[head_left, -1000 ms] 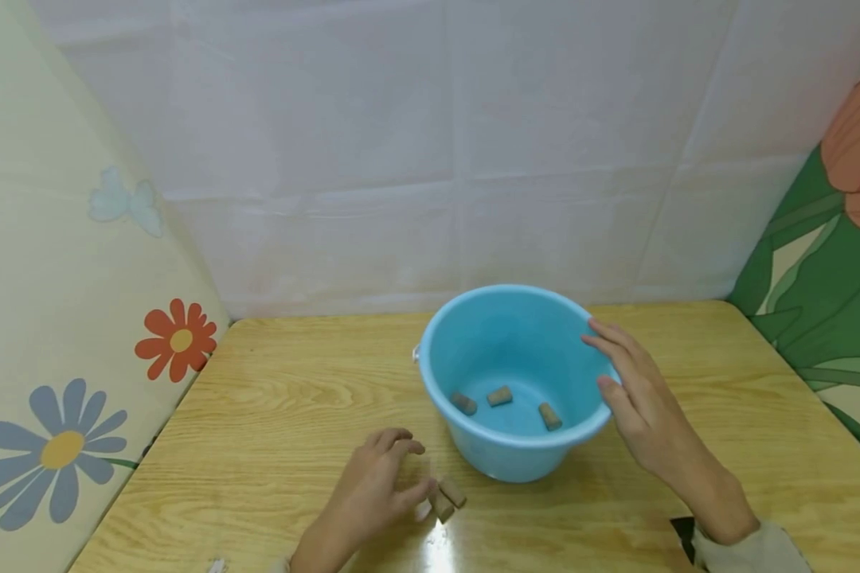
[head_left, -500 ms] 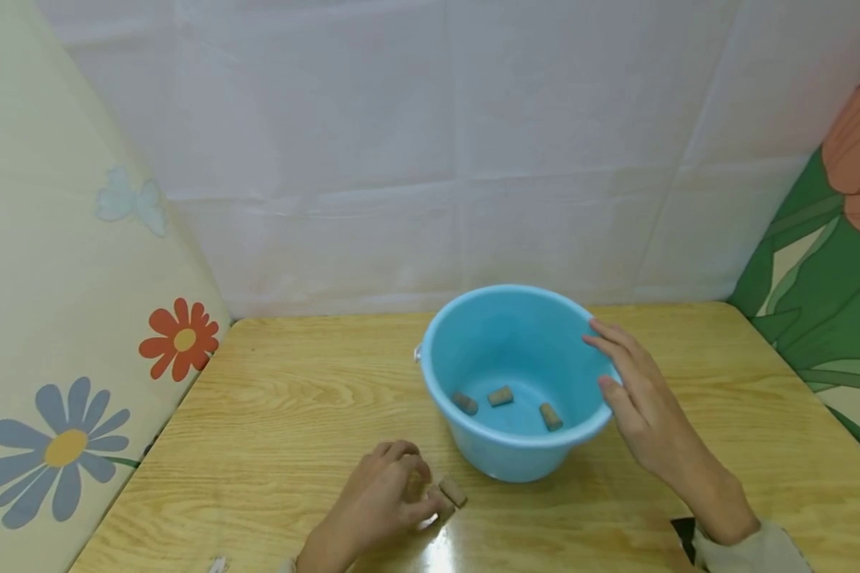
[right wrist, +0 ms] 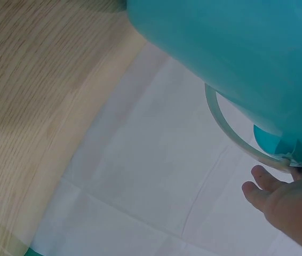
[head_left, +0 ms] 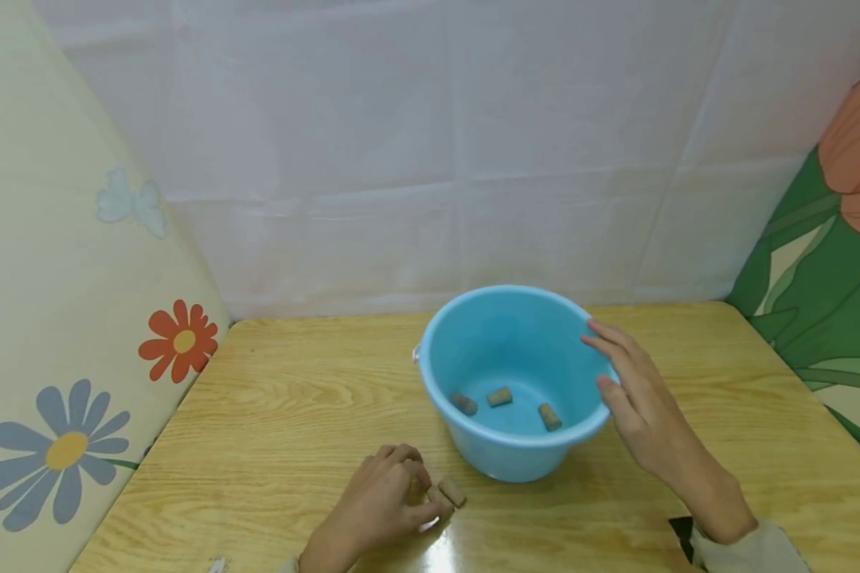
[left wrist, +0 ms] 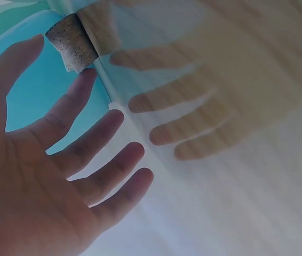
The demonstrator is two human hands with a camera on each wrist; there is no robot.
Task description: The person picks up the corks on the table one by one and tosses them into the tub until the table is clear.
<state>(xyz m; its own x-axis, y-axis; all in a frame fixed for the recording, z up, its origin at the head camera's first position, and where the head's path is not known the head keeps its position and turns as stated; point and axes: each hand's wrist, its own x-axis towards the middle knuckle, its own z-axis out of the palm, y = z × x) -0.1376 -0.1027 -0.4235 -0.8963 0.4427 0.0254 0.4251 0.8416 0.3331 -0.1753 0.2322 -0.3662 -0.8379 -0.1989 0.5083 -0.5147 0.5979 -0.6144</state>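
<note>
My left hand (head_left: 376, 503) is low over the table, thumb and index fingertips right at a cork (head_left: 440, 501). In the left wrist view that cork (left wrist: 72, 44) sits between the spread thumb and index finger, and the other fingers are extended. A second cork (head_left: 452, 492) lies beside it. The light blue bucket (head_left: 512, 461) stands upright behind, with three corks (head_left: 499, 396) on its bottom. My right hand (head_left: 641, 410) rests at the bucket's right rim, fingers straight and tips just over the edge. In the right wrist view its fingers (right wrist: 263, 189) are beside the bucket handle.
The wood-grain table (head_left: 315, 382) meets a white cloth backdrop (head_left: 344, 199) at the rear. Flowered panels flank it left (head_left: 64, 278) and right (head_left: 824, 263). A small whitish thing (head_left: 218, 565) and a dark patch (head_left: 682, 535) lie near the front.
My left hand has moved slightly right and down, its thumb and index finger coming in around the nearer cork. The right hand and bucket have stayed put.
</note>
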